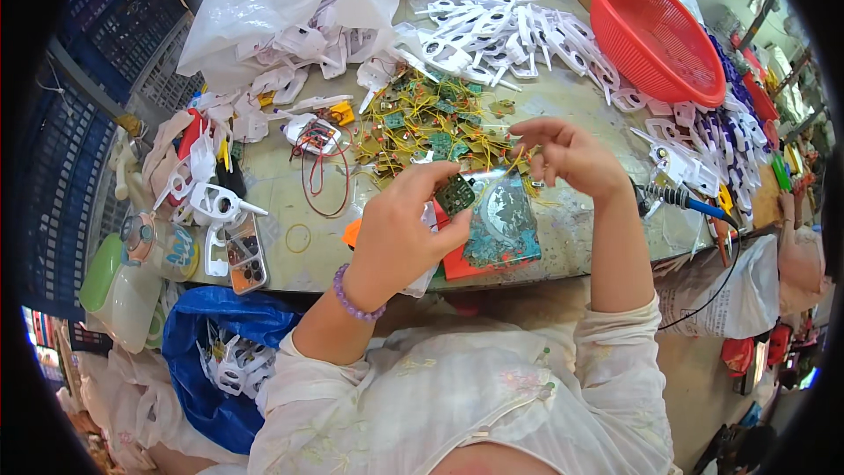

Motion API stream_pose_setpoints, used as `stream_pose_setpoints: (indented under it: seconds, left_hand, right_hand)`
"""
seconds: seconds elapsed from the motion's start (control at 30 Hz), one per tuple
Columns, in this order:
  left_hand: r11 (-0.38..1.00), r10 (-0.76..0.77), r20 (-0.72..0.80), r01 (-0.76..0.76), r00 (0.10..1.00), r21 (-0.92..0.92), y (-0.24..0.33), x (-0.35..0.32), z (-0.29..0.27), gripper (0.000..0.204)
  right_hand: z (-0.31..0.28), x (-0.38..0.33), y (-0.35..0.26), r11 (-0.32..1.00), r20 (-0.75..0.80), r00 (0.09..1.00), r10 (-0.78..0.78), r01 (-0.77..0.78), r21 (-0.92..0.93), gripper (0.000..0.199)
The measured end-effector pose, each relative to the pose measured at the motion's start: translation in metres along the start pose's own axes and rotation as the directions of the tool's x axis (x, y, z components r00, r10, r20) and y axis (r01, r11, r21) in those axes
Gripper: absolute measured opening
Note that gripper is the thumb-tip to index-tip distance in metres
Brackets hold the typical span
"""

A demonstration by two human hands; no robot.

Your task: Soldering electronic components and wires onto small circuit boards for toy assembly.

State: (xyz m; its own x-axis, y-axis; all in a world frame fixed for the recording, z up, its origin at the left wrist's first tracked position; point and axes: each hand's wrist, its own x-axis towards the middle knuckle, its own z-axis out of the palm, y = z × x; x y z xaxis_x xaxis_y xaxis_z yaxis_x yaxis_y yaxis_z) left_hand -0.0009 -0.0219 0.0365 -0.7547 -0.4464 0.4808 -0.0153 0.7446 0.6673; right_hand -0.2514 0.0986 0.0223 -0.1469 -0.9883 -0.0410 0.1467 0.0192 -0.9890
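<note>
Between the thumb and fingers of my left hand [406,224] is a small green circuit board [455,195], held tilted above the bench. My right hand [571,158] is raised to the right of it, its fingers loosely curled and apart. Thin yellow wire shows near its fingertips, but I see nothing gripped there. Just beyond both hands spreads a heap of small circuit boards with yellow wires [431,127]. A worn, blue-stained pad [503,227] lies below the hands, with an orange-red sheet [457,264] under its edge.
White plastic housings [510,31] pile at the back, near a red basket [655,35] and a white plastic bag [290,0]. A blue-handled soldering iron [690,202] rests at right. At left stand a parts box [245,255] and a blue bag [198,387] of housings.
</note>
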Motion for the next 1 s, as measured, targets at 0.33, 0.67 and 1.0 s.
stream_pose_setpoints:
  seconds: [0.33,0.67,1.0]
  left_hand:
    - [0.999,0.022,-0.152,-0.026,0.988,-0.026,-0.014,-0.013,-0.004,0.040]
    - [0.880,-0.299,-0.242,0.168,0.923,-0.445,-0.024,-0.023,-0.018,0.036]
    - [0.716,-0.495,-0.264,0.217,0.828,-0.664,-0.053,-0.025,-0.022,0.017]
  right_hand:
    - [0.086,0.011,-0.026,1.000,-0.132,0.991,-0.031,0.031,0.003,0.022]
    - [0.135,0.048,-0.023,0.683,0.228,0.848,-0.478,0.522,-0.511,0.029]
    - [0.028,0.151,-0.008,0.628,-0.348,0.753,-0.559,0.111,-0.770,0.020]
